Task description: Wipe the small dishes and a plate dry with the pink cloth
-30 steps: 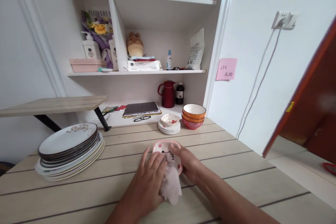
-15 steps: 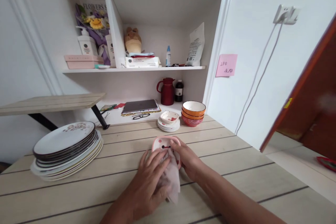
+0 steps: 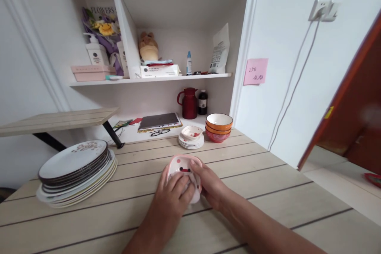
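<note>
A small white bowl (image 3: 175, 165) with a pink rim, pink dots and a dark-and-red face pattern is tilted towards me above the front middle of the table. My right hand (image 3: 211, 182) grips its right side, thumb over the rim. Inside the bowl, my left hand (image 3: 171, 196) presses a thin pale cloth (image 3: 195, 192) with bent fingers. Most of the cloth is hidden under those fingers. Behind the bowl stands a stack of small white plates (image 3: 190, 144), topped by a small patterned bowl (image 3: 191, 132).
Orange and pink bowls (image 3: 218, 127) are stacked at the back right. A tall pile of plates (image 3: 74, 166) stands at left, near a wooden riser (image 3: 59, 120). Behind lie a laptop (image 3: 159, 121) and glasses (image 3: 160, 132), with a red jug (image 3: 189, 103) under the shelf.
My left hand has moved up into the bowl, bunching the cloth that hung down over the bowl's front. The bowl has shifted slightly left and tilted, still in my right hand.
</note>
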`<state>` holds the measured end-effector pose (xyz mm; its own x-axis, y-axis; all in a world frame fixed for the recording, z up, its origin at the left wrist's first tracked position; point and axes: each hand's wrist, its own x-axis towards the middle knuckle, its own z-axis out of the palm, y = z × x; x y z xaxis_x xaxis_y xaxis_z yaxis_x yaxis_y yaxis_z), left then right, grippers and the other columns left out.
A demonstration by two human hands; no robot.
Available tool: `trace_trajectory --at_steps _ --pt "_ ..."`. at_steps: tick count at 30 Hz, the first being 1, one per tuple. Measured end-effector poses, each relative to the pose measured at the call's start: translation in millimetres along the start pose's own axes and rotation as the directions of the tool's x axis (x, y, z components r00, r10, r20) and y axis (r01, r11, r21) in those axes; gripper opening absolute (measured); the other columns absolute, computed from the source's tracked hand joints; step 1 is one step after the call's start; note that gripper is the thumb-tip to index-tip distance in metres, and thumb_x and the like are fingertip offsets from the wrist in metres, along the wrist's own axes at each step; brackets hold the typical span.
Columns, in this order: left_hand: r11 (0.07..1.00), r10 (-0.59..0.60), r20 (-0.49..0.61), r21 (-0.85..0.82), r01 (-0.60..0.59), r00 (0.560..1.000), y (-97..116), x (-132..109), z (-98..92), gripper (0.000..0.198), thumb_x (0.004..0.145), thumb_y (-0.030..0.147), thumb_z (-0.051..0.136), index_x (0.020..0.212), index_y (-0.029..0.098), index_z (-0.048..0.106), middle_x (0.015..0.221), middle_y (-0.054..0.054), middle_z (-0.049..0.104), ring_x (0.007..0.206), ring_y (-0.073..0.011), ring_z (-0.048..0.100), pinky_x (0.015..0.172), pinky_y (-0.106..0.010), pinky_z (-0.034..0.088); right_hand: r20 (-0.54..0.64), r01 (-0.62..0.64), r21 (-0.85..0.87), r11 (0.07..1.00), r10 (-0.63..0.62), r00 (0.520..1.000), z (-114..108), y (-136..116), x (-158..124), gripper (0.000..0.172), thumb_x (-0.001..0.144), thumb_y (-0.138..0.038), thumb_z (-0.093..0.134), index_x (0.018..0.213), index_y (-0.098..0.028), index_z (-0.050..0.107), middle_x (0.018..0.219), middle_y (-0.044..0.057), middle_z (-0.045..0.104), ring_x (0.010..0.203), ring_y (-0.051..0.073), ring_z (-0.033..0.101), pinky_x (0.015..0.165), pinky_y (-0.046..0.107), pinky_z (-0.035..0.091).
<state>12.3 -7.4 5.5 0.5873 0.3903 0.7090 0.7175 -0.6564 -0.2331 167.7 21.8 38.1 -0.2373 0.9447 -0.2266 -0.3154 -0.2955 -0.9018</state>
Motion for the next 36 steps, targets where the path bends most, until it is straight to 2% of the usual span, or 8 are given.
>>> trace_trajectory --at_steps 7,11,17,21,23,26,32,36 --pt "0.989 0.144 -0.064 0.023 -0.143 0.987 5.8 2.3 -7.5 0.020 0.093 0.018 0.054 0.108 0.023 0.064 0.101 0.000 0.071 0.102 -0.0152 0.062 0.116 -0.053 0.028 0.362 0.119 -0.265 0.957 -0.015 0.932 -23.4 -22.9 -3.0 0.046 0.080 -0.059 0.062 0.106 -0.020 0.064 0.077 0.002 0.064 0.056 0.013 0.052 0.043 0.021 0.034" --pt "0.979 0.201 -0.079 0.055 -0.197 0.976 11.8 1.6 -13.4 0.021 0.093 0.015 0.051 0.109 0.017 0.065 0.101 -0.002 0.071 0.099 -0.0159 0.062 0.113 -0.047 0.034 0.364 0.087 -0.298 0.951 0.028 0.931 -25.6 -28.5 -8.9 0.039 0.081 -0.055 0.064 0.097 -0.019 0.064 0.077 0.002 0.064 0.061 0.012 0.051 0.048 0.021 0.033" --pt "0.986 0.027 -0.125 0.166 -0.006 0.992 2.6 1.4 -21.2 0.027 0.096 0.011 0.042 0.110 0.015 0.065 0.098 -0.006 0.071 0.091 -0.0198 0.062 0.088 -0.038 0.050 0.497 -0.026 0.218 0.976 -0.088 0.863 -3.7 -7.9 -9.1 0.053 0.076 -0.037 0.075 0.123 -0.026 0.054 0.105 0.004 0.067 0.091 0.018 0.061 0.076 0.026 0.046" --pt "0.986 0.062 -0.114 0.163 -0.043 0.992 4.3 1.6 -16.5 0.030 0.097 0.013 0.038 0.114 0.015 0.063 0.098 -0.005 0.071 0.090 -0.0189 0.062 0.087 -0.036 0.050 0.332 -0.148 0.378 0.914 0.016 0.943 6.8 12.7 0.6 0.041 0.081 -0.041 0.068 0.115 -0.022 0.054 0.091 0.005 0.068 0.083 0.018 0.064 0.076 0.028 0.048" --pt "0.990 0.072 -0.091 0.127 -0.060 0.993 8.0 1.5 -11.2 0.031 0.098 0.015 0.039 0.118 0.018 0.062 0.103 -0.004 0.070 0.094 -0.0185 0.061 0.091 -0.036 0.048 0.226 -0.165 0.339 0.926 0.091 0.970 5.8 15.7 4.6 0.037 0.084 -0.046 0.063 0.111 -0.021 0.056 0.083 0.004 0.067 0.076 0.018 0.063 0.069 0.028 0.049" --pt "0.995 0.081 -0.083 0.064 -0.076 0.993 12.4 0.4 -2.0 0.029 0.096 0.020 0.047 0.121 0.024 0.062 0.110 -0.003 0.068 0.103 -0.0192 0.058 0.099 -0.038 0.045 0.167 -0.033 0.191 0.981 0.001 0.986 -0.3 10.4 5.9 0.036 0.083 -0.046 0.065 0.108 -0.022 0.059 0.076 0.001 0.065 0.067 0.015 0.059 0.061 0.025 0.045" --pt "0.991 0.134 -0.065 -0.005 -0.134 0.989 12.8 0.1 1.6 0.019 0.095 0.023 0.052 0.106 0.028 0.066 0.115 -0.002 0.063 0.106 -0.0171 0.055 0.099 -0.037 0.046 0.278 0.183 -0.171 0.968 -0.131 0.952 -13.2 -11.1 2.0 0.039 0.082 -0.051 0.064 0.104 -0.019 0.064 0.086 0.001 0.066 0.077 0.014 0.056 0.070 0.026 0.042" --pt "0.987 0.160 -0.055 0.004 -0.160 0.986 13.5 1.0 -6.6 0.018 0.095 0.022 0.052 0.106 0.029 0.064 0.112 -0.001 0.064 0.104 -0.0157 0.056 0.102 -0.041 0.043 0.330 0.207 -0.287 0.935 -0.107 0.938 -18.2 -16.4 2.1 0.039 0.083 -0.054 0.063 0.104 -0.021 0.065 0.085 -0.001 0.063 0.076 0.014 0.052 0.069 0.026 0.039"
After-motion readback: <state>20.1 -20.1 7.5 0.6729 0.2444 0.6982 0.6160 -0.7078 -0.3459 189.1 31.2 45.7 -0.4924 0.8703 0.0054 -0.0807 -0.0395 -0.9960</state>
